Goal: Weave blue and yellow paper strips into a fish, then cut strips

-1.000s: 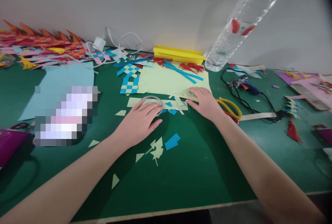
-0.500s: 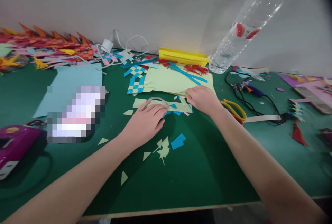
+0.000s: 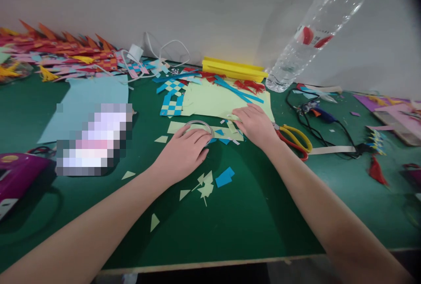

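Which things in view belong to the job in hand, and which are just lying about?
Seemingly part of the job:
thin grey ring, under the left hand
large pale green paper sheet, at the right hand

Apparently lying about:
clear plastic bottle
folded yellow strip
purple plastic device
yellow-and-red-handled metal scissors, untouched

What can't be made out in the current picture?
All in the head view:
- Ring: near side hidden by the left hand.
- Right hand: fingertips turned away, so any grip on the pale green paper is unclear.
- Scissors: blades mostly behind the right hand.
- Phone-like device: screen pixelated.
- Purple device: cut off by the left edge.
- Bottle: small label print illegible.
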The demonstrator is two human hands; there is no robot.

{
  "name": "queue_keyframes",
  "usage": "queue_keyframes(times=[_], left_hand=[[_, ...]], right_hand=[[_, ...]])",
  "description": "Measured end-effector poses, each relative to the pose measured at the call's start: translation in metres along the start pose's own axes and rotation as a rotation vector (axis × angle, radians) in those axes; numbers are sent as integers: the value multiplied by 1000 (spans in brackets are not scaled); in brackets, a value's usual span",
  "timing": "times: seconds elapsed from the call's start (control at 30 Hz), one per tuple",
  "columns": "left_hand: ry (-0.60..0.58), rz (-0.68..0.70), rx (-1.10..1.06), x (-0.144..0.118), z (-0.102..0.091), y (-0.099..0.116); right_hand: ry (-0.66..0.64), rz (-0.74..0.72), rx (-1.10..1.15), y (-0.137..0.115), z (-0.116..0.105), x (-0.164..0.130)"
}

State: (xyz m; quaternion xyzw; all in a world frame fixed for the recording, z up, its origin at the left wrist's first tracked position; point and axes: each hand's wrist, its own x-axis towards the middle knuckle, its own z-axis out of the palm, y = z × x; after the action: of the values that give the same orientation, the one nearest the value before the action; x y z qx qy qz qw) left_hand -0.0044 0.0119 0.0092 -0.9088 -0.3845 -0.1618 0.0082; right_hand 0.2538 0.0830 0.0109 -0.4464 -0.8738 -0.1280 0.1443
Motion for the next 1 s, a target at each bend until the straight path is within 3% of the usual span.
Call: queue_keyframes(times=[0.2, 0.5, 1.0], left_hand=[[-2, -1, -10, 0, -1, 0], [3, 6, 15, 1, 0, 0], [-6, 4, 7, 0, -1, 0]], right_hand=[[72, -42, -3, 3, 2, -1], [61, 42, 20, 0, 3, -2], [161, 20, -135, -1, 7, 2]])
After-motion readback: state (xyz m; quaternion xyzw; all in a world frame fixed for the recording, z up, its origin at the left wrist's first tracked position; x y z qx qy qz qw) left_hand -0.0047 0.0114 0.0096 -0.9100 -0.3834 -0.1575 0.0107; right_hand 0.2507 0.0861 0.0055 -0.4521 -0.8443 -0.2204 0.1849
